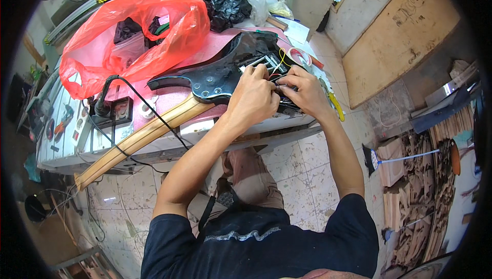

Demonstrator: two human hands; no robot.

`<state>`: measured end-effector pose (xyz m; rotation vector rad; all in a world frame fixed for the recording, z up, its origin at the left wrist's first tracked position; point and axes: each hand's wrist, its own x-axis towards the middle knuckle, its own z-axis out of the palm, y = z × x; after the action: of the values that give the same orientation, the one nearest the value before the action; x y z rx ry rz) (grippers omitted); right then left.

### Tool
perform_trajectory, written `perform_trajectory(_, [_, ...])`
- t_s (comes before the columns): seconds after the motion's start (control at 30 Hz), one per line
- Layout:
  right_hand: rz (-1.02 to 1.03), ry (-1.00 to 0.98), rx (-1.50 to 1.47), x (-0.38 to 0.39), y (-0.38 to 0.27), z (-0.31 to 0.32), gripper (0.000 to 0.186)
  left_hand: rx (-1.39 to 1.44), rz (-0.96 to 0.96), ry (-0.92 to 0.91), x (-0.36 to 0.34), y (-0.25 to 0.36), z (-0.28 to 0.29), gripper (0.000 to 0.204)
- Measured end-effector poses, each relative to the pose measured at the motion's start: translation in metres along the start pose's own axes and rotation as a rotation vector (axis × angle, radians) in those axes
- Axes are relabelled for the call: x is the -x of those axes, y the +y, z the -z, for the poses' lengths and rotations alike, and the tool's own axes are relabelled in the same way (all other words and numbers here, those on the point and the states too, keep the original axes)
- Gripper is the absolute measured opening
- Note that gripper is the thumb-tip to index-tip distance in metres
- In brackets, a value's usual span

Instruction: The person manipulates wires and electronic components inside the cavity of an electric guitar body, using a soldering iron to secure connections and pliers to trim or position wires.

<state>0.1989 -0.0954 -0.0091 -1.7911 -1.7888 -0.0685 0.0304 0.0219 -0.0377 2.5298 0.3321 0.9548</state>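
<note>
Right now both hands are working close together over the open back cavity of a glossy black electric guitar body [220,76], which lies on the pink-covered worktop [215,43] near its front edge. The left hand [252,97] is curled, its fingers bent down and pinched on the thin coloured wires [279,63] that come out of the cavity; what exactly sits between the fingertips is hidden by the hand itself. The right hand [302,90] is also closed in a pinch and touches the left one, with its fingertips on the same bundle of wires and small parts; I cannot tell which single piece it grips. The pale wooden guitar neck [138,138] runs from the black body down to the left and reaches out past the worktop edge over the tiled floor [302,176]. Behind the guitar body, to the left, lies a big red plastic bag [102,58] with dark things inside, and farther back a crumpled black plastic bag [224,3]. A black cable [146,107] crosses the neck and goes to a dark power socket box [114,112] that sits on the worktop beside the red bag. Just right of the right hand, a tool with a yellow handle [335,105] rests at the worktop corner. Stacks of cut wooden pieces [425,197] stand on the floor, well apart on the right.
</note>
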Motion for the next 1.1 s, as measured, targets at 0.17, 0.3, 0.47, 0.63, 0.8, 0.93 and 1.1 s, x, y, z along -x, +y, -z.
perform_trajectory(0.17, [0.014, -0.007, -0.003, -0.001, 0.0, -0.001, 0.015, 0.02, 0.009, 0.01, -0.001, 0.0, 0.003, 0.026])
perform_trajectory(0.3, [0.012, 0.0, -0.014, -0.001, 0.002, -0.002, 0.015, 0.02, 0.012, 0.018, -0.002, 0.001, 0.003, 0.026])
perform_trajectory(0.47, [0.022, -0.01, 0.016, -0.003, 0.004, -0.002, 0.016, 0.025, 0.027, 0.019, -0.001, 0.001, 0.003, 0.025])
perform_trajectory(0.63, [0.06, -0.013, -0.04, -0.005, 0.007, 0.002, 0.016, 0.044, 0.041, 0.033, -0.001, 0.001, 0.002, 0.025])
perform_trajectory(0.8, [-0.072, -0.047, -0.09, -0.002, 0.0, 0.004, 0.016, 0.044, 0.084, 0.025, -0.002, 0.001, 0.005, 0.027])
perform_trajectory(0.93, [-0.025, -0.01, -0.089, 0.0, 0.005, 0.002, 0.016, 0.035, 0.104, 0.026, -0.003, 0.004, 0.003, 0.034])
perform_trajectory(1.1, [0.004, 0.03, -0.064, 0.0, 0.007, -0.004, 0.014, 0.009, 0.096, 0.003, -0.003, 0.002, 0.003, 0.035])
